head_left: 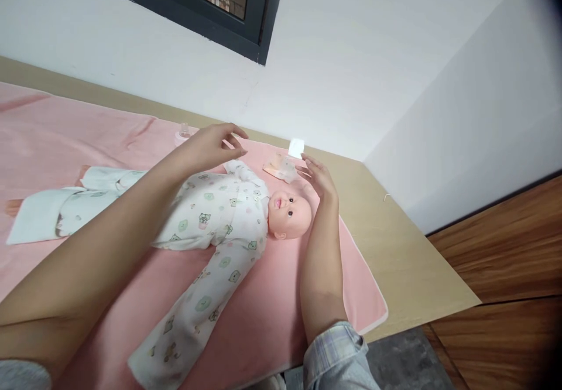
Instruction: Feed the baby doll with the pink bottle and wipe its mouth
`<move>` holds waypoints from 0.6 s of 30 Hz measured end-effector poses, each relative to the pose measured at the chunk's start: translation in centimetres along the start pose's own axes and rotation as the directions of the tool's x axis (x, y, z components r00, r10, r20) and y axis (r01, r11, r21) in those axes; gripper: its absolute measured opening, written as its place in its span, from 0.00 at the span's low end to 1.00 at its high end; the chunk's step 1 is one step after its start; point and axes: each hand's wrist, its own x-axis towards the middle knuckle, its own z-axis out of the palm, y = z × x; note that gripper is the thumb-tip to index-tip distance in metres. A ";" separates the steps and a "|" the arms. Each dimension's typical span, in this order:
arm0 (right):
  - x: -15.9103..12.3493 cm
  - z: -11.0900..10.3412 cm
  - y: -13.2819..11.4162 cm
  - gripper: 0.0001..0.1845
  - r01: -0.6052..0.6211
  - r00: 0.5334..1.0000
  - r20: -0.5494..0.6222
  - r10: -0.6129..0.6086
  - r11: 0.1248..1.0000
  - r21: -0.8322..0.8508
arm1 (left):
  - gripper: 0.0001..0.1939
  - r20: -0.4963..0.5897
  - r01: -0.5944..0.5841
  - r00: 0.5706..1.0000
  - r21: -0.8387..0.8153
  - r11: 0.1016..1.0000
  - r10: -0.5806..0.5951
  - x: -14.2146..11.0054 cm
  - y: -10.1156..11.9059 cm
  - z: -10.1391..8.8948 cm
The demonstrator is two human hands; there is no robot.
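Note:
A baby doll lies on its back on a pink blanket, dressed in a white outfit printed with green and brown figures. My left hand hovers over the doll's far arm, fingers loosely bent and apart, with nothing visible in them. Beyond the doll's head is my right hand, its fingers spread beside a thin, crinkled packet. A small white square shows just past the right fingertips; whether they touch it I cannot tell. My left forearm covers part of the doll's body and legs.
A small clear baby bottle with a pink base stands near the blanket's far edge, behind my left wrist. The wooden tabletop meets a white wall with a dark-framed window. Wood-grained panels stand at the right.

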 end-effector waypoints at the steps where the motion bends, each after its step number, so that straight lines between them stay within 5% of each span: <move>1: 0.3 -0.1 0.9 0.13 -0.038 0.999 -0.007 0.038 0.999 0.032 | 0.22 -0.025 0.000 1.000 -0.007 1.000 0.000 0.0 -0.1 -0.4; 8: 1.1 -0.7 4.9 0.13 -0.198 0.980 0.044 0.193 0.960 0.197 | 0.17 -0.127 -0.003 0.992 -0.026 1.000 0.000 -0.6 -0.4 -2.8; 18: -0.3 -1.8 4.1 0.10 -0.191 0.981 0.031 0.190 0.947 0.258 | 0.16 -0.241 0.124 0.965 0.077 0.989 -0.102 -1.1 -0.8 -5.1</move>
